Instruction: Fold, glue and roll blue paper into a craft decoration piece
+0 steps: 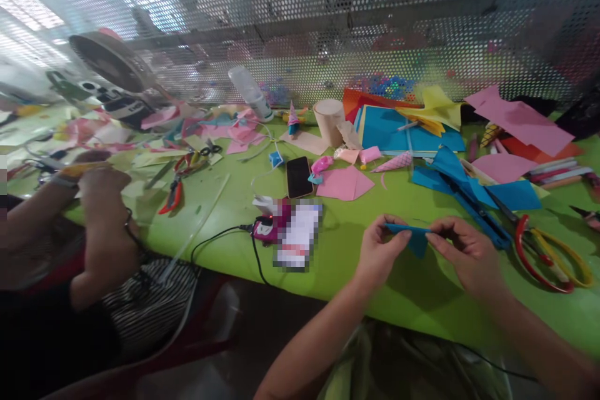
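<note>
A small blue piece, paper or felt, is stretched between my two hands above the green table. My left hand pinches its left end between thumb and fingers. On the other side, my right hand pinches the right end, with the fingers curled behind. The piece is folded along its top edge, and a flap hangs down in the middle. Right of my right hand lie red-and-yellow-handled scissors and a long blue tool. Blue scraps lie beneath and around them.
Left of my hands are a dark phone, a lit phone and cables. Behind stand a tape roll, coloured sheets and a bottle. At far left, another person's hands work near red pliers.
</note>
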Demonstrator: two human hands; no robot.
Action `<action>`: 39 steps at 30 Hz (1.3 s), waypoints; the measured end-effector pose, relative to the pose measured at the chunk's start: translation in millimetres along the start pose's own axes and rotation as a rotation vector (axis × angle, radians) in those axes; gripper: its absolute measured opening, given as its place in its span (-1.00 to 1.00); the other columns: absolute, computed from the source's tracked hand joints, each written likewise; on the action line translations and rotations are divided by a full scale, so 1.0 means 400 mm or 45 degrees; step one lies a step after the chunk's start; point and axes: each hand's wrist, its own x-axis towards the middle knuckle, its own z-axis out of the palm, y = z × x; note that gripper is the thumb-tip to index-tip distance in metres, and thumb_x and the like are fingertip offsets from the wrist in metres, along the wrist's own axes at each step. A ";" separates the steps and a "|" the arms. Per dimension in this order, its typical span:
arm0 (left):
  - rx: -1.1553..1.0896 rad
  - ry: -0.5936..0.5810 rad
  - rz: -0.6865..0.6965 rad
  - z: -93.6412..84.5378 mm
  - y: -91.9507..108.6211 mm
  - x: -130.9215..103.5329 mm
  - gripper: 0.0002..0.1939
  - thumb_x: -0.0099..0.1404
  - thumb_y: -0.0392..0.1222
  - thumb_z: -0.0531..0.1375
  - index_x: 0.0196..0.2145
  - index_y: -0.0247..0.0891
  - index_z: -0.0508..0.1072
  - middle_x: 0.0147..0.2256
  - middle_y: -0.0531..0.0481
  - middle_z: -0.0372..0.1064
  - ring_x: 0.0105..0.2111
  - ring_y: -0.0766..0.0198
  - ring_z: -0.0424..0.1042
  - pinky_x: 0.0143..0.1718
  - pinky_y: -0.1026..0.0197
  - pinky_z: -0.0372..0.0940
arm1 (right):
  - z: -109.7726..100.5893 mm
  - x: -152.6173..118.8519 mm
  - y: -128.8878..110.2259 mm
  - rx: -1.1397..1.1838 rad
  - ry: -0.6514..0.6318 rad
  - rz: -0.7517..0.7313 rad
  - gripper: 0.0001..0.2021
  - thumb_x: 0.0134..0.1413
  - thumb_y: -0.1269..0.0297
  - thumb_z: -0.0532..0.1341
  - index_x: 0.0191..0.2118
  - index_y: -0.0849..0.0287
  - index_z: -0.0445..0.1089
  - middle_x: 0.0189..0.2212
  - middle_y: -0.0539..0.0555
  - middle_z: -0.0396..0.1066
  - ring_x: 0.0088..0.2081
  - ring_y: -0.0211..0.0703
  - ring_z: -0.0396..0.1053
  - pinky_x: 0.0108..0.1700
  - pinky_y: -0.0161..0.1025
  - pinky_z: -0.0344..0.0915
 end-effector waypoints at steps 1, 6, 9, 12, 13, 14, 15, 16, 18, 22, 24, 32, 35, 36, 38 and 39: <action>0.004 -0.005 0.000 0.000 -0.001 0.000 -0.62 0.11 -0.01 0.56 -0.32 -0.25 0.53 -0.38 0.05 0.46 -0.33 0.30 0.39 -0.18 0.23 0.30 | 0.000 0.000 -0.003 -0.002 -0.005 0.008 -0.82 0.19 0.05 0.42 -0.26 0.02 0.60 -0.37 0.03 0.55 -0.33 -0.08 0.46 -0.25 -0.17 0.40; -0.005 -0.037 -0.018 0.001 0.003 -0.001 -0.63 0.10 -0.02 0.56 -0.32 -0.25 0.54 -0.36 0.03 0.48 -0.31 0.28 0.40 -0.14 0.21 0.31 | -0.001 -0.001 -0.011 0.012 0.016 0.072 -0.73 0.14 -0.01 0.46 -0.30 0.09 0.61 -0.39 0.07 0.56 -0.34 -0.08 0.45 -0.26 -0.17 0.37; -0.056 0.026 -0.006 -0.004 0.008 -0.002 -0.61 0.08 0.01 0.57 -0.30 -0.25 0.55 -0.35 0.02 0.48 -0.30 0.27 0.40 -0.16 0.21 0.31 | -0.005 -0.002 -0.003 0.054 0.037 0.102 -0.72 0.15 -0.03 0.46 -0.27 0.09 0.61 -0.36 0.04 0.55 -0.32 -0.10 0.44 -0.26 -0.19 0.34; -0.097 0.089 0.026 -0.009 0.009 -0.002 -0.60 0.08 0.01 0.57 -0.31 -0.26 0.55 -0.36 0.03 0.47 -0.31 0.29 0.40 -0.17 0.22 0.31 | -0.008 -0.002 0.005 0.072 0.043 0.122 -0.71 0.15 -0.04 0.48 -0.27 0.08 0.60 -0.38 0.02 0.51 -0.33 -0.12 0.42 -0.27 -0.20 0.31; -0.102 0.100 0.035 -0.011 0.009 -0.002 -0.61 0.08 0.01 0.57 -0.32 -0.26 0.55 -0.36 0.03 0.47 -0.31 0.29 0.39 -0.18 0.23 0.31 | -0.008 -0.002 0.007 0.075 0.045 0.126 -0.70 0.14 -0.05 0.48 -0.28 0.08 0.60 -0.38 0.02 0.51 -0.33 -0.13 0.42 -0.26 -0.20 0.31; -0.103 0.107 0.040 -0.011 0.008 -0.002 -0.61 0.09 0.01 0.57 -0.32 -0.26 0.55 -0.36 0.03 0.47 -0.31 0.30 0.39 -0.18 0.23 0.31 | -0.008 -0.003 0.008 0.079 0.046 0.128 -0.70 0.14 -0.05 0.48 -0.28 0.08 0.60 -0.38 0.02 0.51 -0.33 -0.13 0.42 -0.26 -0.19 0.30; -0.103 0.112 0.044 -0.012 0.007 -0.002 -0.62 0.09 0.01 0.57 -0.32 -0.26 0.56 -0.36 0.03 0.47 -0.31 0.30 0.39 -0.18 0.23 0.31 | -0.008 -0.003 0.009 0.083 0.049 0.127 -0.70 0.14 -0.05 0.49 -0.28 0.08 0.60 -0.37 0.02 0.51 -0.33 -0.13 0.42 -0.25 -0.19 0.31; -0.101 0.115 0.048 -0.012 0.007 -0.001 -0.62 0.10 0.01 0.57 -0.33 -0.26 0.56 -0.36 0.03 0.47 -0.31 0.30 0.39 -0.19 0.23 0.31 | -0.008 -0.003 0.010 0.087 0.052 0.125 -0.71 0.14 -0.05 0.49 -0.28 0.08 0.60 -0.37 0.01 0.51 -0.32 -0.13 0.42 -0.25 -0.19 0.31; -0.096 0.117 0.061 -0.013 0.006 -0.001 -0.63 0.11 0.01 0.56 -0.33 -0.26 0.56 -0.36 0.03 0.47 -0.31 0.30 0.39 -0.19 0.24 0.31 | -0.008 -0.004 0.011 0.086 0.054 0.125 -0.72 0.14 -0.04 0.48 -0.28 0.07 0.61 -0.36 0.01 0.52 -0.32 -0.13 0.42 -0.24 -0.19 0.31; -0.067 0.092 0.062 -0.014 0.008 0.001 -0.64 0.12 0.01 0.56 -0.33 -0.26 0.56 -0.37 0.04 0.47 -0.32 0.31 0.39 -0.20 0.24 0.30 | -0.009 -0.003 0.010 0.059 0.049 0.116 -0.74 0.15 -0.03 0.48 -0.28 0.05 0.60 -0.38 0.00 0.50 -0.35 -0.13 0.40 -0.27 -0.19 0.30; -0.068 0.087 0.048 -0.015 0.009 0.001 -0.63 0.12 0.02 0.57 -0.33 -0.26 0.56 -0.37 0.04 0.47 -0.33 0.32 0.38 -0.22 0.25 0.30 | -0.008 -0.002 0.008 0.043 0.064 0.104 -0.75 0.14 -0.02 0.47 -0.29 0.04 0.60 -0.39 0.00 0.49 -0.36 -0.13 0.40 -0.28 -0.18 0.30; -0.028 0.033 0.021 -0.013 0.004 0.002 -0.63 0.11 0.00 0.57 -0.32 -0.25 0.55 -0.35 0.02 0.50 -0.32 0.30 0.42 -0.17 0.21 0.32 | -0.006 0.001 -0.009 0.011 0.058 0.098 -0.72 0.11 -0.06 0.47 -0.30 0.05 0.61 -0.42 0.02 0.51 -0.38 -0.11 0.40 -0.31 -0.18 0.31; -0.027 0.039 0.031 -0.013 0.004 0.002 -0.64 0.11 0.00 0.56 -0.32 -0.25 0.55 -0.35 0.02 0.50 -0.32 0.29 0.42 -0.17 0.20 0.32 | -0.004 0.001 -0.014 0.005 0.062 0.097 -0.70 0.08 -0.06 0.47 -0.33 0.08 0.61 -0.44 0.03 0.51 -0.41 -0.12 0.40 -0.33 -0.18 0.30; -0.030 0.039 0.036 -0.013 0.005 0.002 -0.64 0.12 -0.01 0.56 -0.32 -0.25 0.55 -0.35 0.02 0.50 -0.32 0.29 0.42 -0.17 0.21 0.32 | -0.004 0.001 -0.015 0.007 0.064 0.095 -0.69 0.08 -0.07 0.47 -0.33 0.08 0.61 -0.45 0.03 0.51 -0.41 -0.13 0.39 -0.34 -0.19 0.29; -0.040 0.037 0.039 -0.012 0.005 0.001 -0.64 0.12 -0.01 0.56 -0.32 -0.25 0.55 -0.36 0.03 0.50 -0.32 0.30 0.41 -0.17 0.21 0.31 | -0.004 0.000 -0.015 0.015 0.059 0.092 -0.69 0.08 -0.08 0.48 -0.33 0.08 0.61 -0.45 0.02 0.51 -0.42 -0.13 0.40 -0.34 -0.19 0.29; -0.043 0.035 0.036 -0.012 0.006 0.000 -0.65 0.12 -0.01 0.56 -0.32 -0.25 0.55 -0.36 0.03 0.50 -0.32 0.30 0.41 -0.17 0.21 0.31 | -0.004 -0.001 -0.014 0.017 0.055 0.095 -0.69 0.09 -0.08 0.48 -0.33 0.08 0.61 -0.45 0.03 0.51 -0.41 -0.12 0.41 -0.33 -0.19 0.30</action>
